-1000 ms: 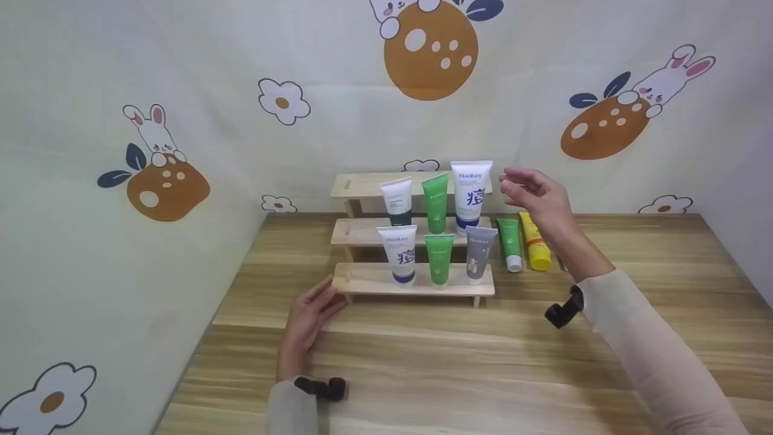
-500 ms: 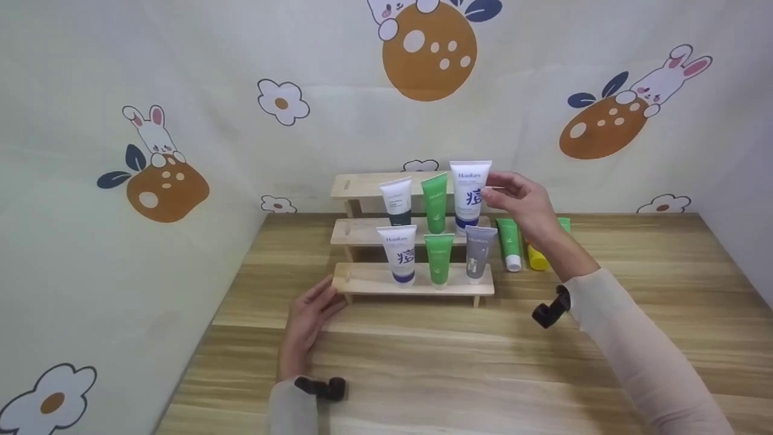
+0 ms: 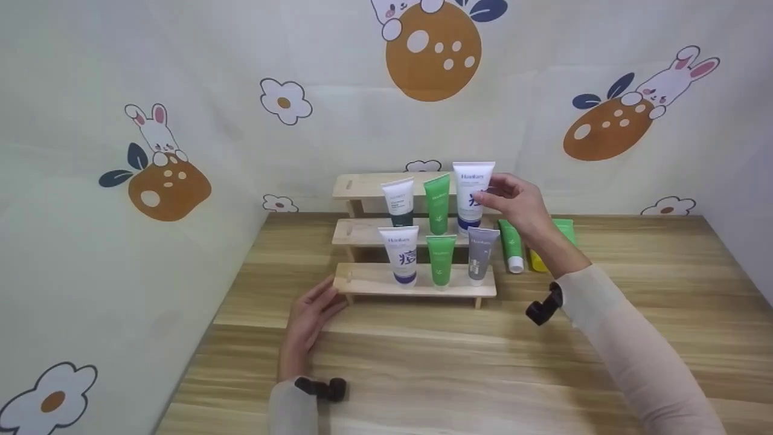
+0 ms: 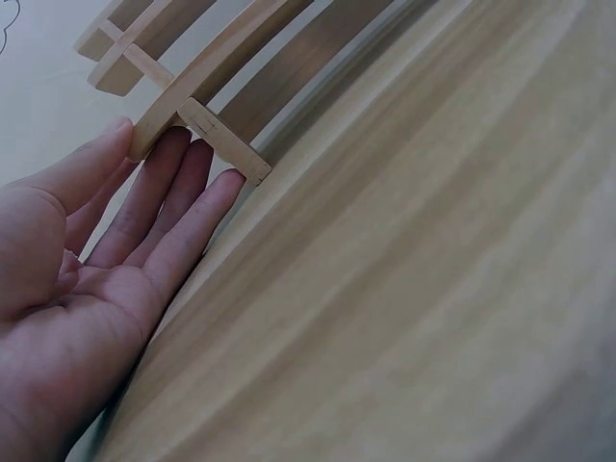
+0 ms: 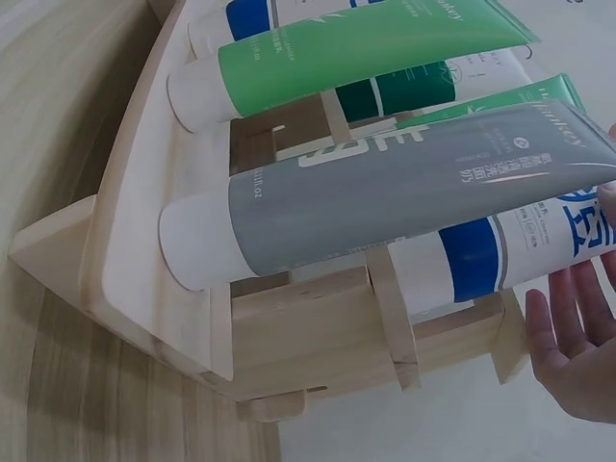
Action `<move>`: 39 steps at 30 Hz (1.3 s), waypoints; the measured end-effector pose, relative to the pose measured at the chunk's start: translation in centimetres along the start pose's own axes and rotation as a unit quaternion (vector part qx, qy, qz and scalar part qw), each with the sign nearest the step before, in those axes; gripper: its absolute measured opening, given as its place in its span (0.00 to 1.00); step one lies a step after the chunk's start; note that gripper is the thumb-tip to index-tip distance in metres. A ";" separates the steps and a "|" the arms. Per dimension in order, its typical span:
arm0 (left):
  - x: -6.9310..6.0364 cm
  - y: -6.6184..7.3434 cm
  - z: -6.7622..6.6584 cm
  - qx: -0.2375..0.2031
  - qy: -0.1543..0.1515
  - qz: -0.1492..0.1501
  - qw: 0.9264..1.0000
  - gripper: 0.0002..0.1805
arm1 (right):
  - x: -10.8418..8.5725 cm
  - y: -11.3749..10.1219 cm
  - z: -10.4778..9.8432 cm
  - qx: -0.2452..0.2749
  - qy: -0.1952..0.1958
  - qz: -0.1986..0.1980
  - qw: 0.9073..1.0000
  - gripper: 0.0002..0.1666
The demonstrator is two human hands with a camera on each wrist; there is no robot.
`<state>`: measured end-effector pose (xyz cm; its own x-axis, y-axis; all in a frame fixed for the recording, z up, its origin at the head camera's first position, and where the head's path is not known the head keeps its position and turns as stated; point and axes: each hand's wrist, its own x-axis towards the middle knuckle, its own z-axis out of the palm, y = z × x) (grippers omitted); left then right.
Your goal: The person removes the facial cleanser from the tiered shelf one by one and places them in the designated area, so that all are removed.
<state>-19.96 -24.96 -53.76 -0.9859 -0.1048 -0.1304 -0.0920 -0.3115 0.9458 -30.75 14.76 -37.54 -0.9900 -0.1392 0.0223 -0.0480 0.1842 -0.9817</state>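
Note:
A three-step wooden display rack stands on the table with several squeeze tubes upright on it. On the middle step, my right hand pinches the tall white tube, thumb across its front and fingers behind. That tube's blue-banded base shows in the right wrist view beyond the grey tube. A green tube and a white tube with a dark base share that step. My left hand holds the bottom step's left end, thumb at the board's edge and fingers below by the leg.
The bottom step also bears a white tube and a green tube. Right of the rack lie a green tube, a yellow tube and another green one, partly behind my arm. A patterned curtain hangs behind the table.
My right hand has moved left to the tall white tube, and its thumb now lies over the tube's front. My left hand has stayed at the rack's end.

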 end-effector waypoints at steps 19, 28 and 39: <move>0.1 0.0 0.2 -0.007 -0.001 0.002 1.000 0.27 | -0.1 0.9 -0.8 0.054 0.061 -0.014 0.997 0.36; 0.1 -0.1 0.0 -0.004 -0.001 -0.002 1.000 0.28 | -0.7 1.3 -2.6 0.118 0.060 0.002 0.991 0.38; 0.0 0.0 0.1 0.018 0.001 -0.005 1.000 0.29 | -1.5 2.2 -6.3 0.118 0.086 0.027 0.989 0.35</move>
<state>-19.95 -24.92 -53.70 -0.9847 -0.1030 -0.1409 -0.1075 -0.2778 0.9546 -30.26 21.53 -38.54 -0.9992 0.0351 -0.0206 0.0188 -0.0489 -0.9986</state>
